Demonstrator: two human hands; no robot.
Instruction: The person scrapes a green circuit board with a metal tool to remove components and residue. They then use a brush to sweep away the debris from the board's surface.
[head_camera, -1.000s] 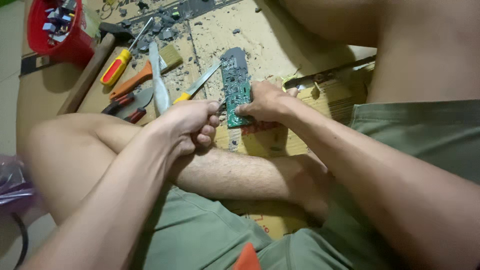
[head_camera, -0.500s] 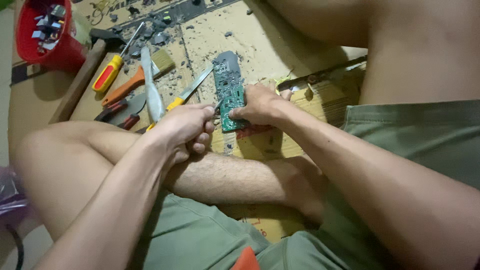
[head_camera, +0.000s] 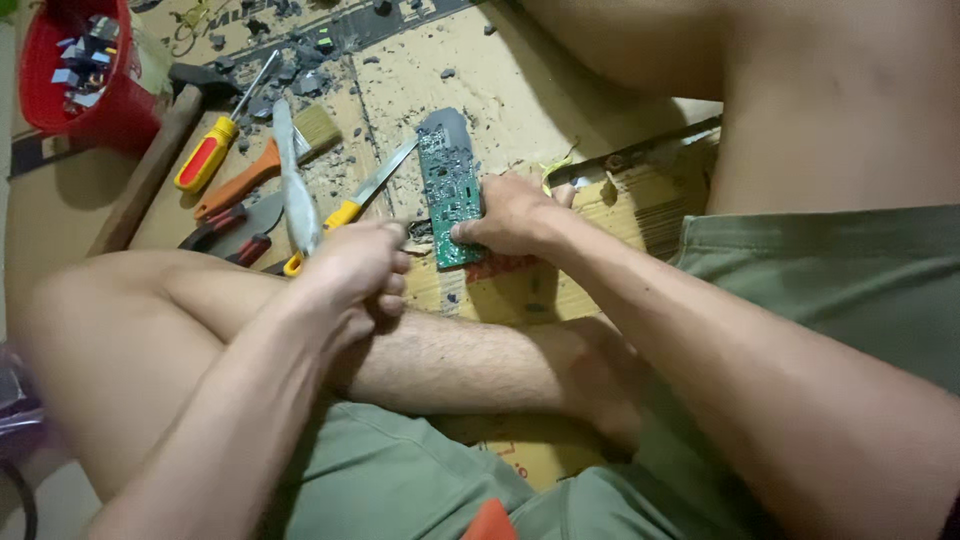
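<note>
I take the green circuit board (head_camera: 448, 190) as my landmark. It lies flat on the cardboard sheet (head_camera: 560, 90), a long narrow strip whose long axis runs from its near end, by my shin, away from me to a rounded grey far end.

My right hand (head_camera: 510, 215) sits against the board's right edge, at the near half — fingers curled over and pressing it down, so this hand is grasping the board and touching it. My left hand (head_camera: 355, 265) is just left of the board's near corner, clenched into a fist around something small. I cannot tell what is pinched there; the fingertips hide it. A pale blade-like tool (head_camera: 292, 190) rises past that hand's far side, but whether I hold it I cannot say.

So the board lies between my 2 hands, the right one on it, the left one close beside its near-left corner, pointing across the short axis.

Left of the board — a screwdriver with a yellow handle (head_camera: 350, 205) lies slanted, tip toward the board's far end. Further left are a brush with an orange handle (head_camera: 262, 165), a second screwdriver in red and yellow (head_camera: 208, 155), a hammer (head_camera: 150, 165) and, well apart, a red basket (head_camera: 85, 85) of small parts. Grey crumbs are scattered beyond the board's far end.
</note>
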